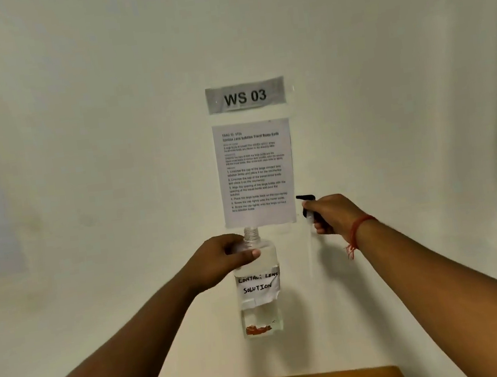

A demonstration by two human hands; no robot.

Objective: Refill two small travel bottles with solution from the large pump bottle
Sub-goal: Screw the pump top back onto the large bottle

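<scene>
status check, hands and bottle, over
Left hand grips big bottle at shoulder, neck open. Right hand holds pump head clear. Travel bottles not in view.

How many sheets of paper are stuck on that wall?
2. A small sign reading "WS 03" sits high on the wall; directly beneath it hangs a larger instruction sheet, just above the bottle's open neck. None seem hidden.

We read "WS 03" in bold black on a grey sign (245, 96) taped to the wall. Below it hangs a printed instruction sheet (256, 173) — its heading looks like "Contact Lens Solution Travel Bottle Refill", followed by numbered steps; the small print is too blurred for us to make out with certainty. On the clear large bottle (258, 288), a white paper label (258, 285) carries handwritten capitals — "CONTACT LENS SOLUTION".
</scene>
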